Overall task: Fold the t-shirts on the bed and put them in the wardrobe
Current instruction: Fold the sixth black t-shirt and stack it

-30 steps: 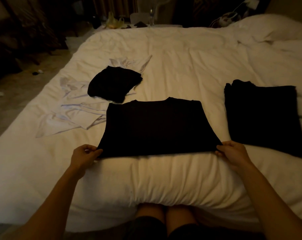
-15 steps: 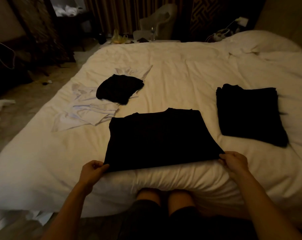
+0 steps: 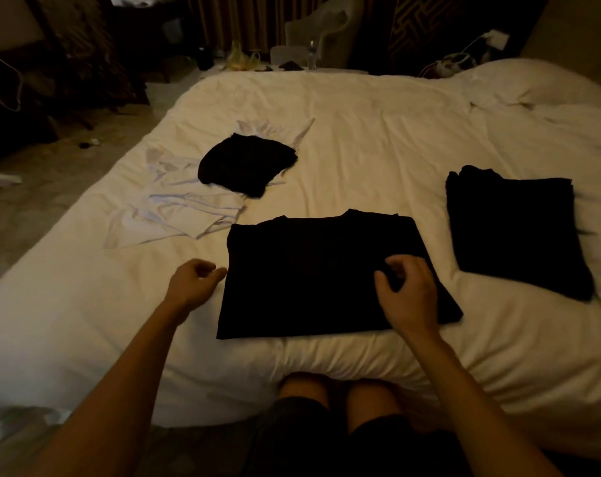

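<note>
The black t-shirt [image 3: 319, 277] lies flat on the bed [image 3: 378, 132], near the middle of the near edge. It is folded to a wide rectangle and its collar points to the far edge. The left hand [image 3: 192, 284] is just beside the left edge of this shirt, with loosely curled fingers, and it holds nothing. The right hand [image 3: 409, 294] is over the right part of the shirt. Its fingers are bent and relaxed and the thumb stands apart from them, so no cloth is pinched. I cannot tell if the fingertips touch the cloth.

Toward the right edge of the bed, apart from the shirt, lies a folded black garment [image 3: 516, 228]. Toward the left edge, a crumpled black garment [image 3: 247, 163] rests on top of spread white clothes [image 3: 182, 208]. A white pillow [image 3: 540, 84] is at the far right corner.
</note>
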A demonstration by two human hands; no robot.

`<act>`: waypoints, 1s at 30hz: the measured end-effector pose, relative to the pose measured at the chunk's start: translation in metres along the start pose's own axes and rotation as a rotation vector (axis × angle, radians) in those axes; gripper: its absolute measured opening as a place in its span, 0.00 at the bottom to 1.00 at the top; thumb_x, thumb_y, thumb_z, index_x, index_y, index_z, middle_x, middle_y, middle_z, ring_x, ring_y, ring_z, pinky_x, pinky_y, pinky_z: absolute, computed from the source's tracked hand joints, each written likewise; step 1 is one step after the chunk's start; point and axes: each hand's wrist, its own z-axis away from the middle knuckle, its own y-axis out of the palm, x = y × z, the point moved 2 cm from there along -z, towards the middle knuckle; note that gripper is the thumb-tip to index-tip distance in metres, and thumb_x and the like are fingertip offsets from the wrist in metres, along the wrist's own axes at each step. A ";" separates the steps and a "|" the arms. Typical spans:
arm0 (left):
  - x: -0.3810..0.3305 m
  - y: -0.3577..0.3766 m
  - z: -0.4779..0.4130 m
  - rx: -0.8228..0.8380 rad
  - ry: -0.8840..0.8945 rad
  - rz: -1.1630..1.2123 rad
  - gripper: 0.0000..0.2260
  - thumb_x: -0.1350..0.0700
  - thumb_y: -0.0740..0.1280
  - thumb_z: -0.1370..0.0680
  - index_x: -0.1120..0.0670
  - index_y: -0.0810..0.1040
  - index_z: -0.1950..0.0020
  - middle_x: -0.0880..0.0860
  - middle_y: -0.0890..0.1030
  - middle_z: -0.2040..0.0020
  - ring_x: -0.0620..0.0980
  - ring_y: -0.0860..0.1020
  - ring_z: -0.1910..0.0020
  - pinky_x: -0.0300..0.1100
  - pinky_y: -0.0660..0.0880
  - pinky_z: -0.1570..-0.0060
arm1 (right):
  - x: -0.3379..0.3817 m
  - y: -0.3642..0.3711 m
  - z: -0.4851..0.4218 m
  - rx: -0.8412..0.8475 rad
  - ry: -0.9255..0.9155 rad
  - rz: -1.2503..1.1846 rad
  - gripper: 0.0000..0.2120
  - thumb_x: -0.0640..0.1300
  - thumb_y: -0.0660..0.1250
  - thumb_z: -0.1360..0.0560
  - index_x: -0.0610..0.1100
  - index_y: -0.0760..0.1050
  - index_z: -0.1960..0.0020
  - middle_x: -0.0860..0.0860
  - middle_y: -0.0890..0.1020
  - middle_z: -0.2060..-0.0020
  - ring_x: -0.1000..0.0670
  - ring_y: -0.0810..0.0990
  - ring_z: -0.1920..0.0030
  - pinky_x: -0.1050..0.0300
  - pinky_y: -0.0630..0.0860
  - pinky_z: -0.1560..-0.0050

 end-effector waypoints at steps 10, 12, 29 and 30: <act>0.005 0.013 -0.094 0.122 0.076 -0.317 0.25 0.36 0.66 0.23 0.59 0.82 0.47 0.57 0.83 0.49 0.57 0.80 0.47 0.48 0.74 0.47 | 0.092 0.138 0.052 0.374 -0.442 0.103 0.12 0.49 0.67 0.24 0.46 0.77 0.44 0.50 0.78 0.48 0.50 0.74 0.47 0.56 0.76 0.49; 0.009 0.020 -0.107 0.132 0.090 -0.361 0.27 0.34 0.65 0.24 0.59 0.80 0.60 0.61 0.83 0.57 0.59 0.81 0.56 0.49 0.75 0.55 | 0.095 0.162 0.067 0.472 -0.518 0.150 0.14 0.52 0.67 0.25 0.46 0.77 0.44 0.49 0.78 0.48 0.48 0.75 0.47 0.52 0.77 0.52; -0.005 0.043 -0.128 0.061 -0.010 0.041 0.13 0.51 0.72 0.25 0.62 0.81 0.53 0.58 0.83 0.56 0.55 0.82 0.54 0.52 0.80 0.49 | 0.097 0.180 0.086 0.377 -0.488 0.121 0.06 0.43 0.64 0.26 0.43 0.79 0.55 0.48 0.78 0.61 0.46 0.77 0.61 0.51 0.75 0.64; -0.011 0.044 -0.126 0.057 -0.011 0.069 0.13 0.52 0.72 0.25 0.63 0.81 0.53 0.58 0.83 0.57 0.54 0.82 0.55 0.53 0.80 0.49 | 0.097 0.173 0.083 0.351 -0.461 0.094 0.06 0.43 0.65 0.26 0.43 0.79 0.54 0.48 0.79 0.61 0.47 0.77 0.61 0.52 0.76 0.63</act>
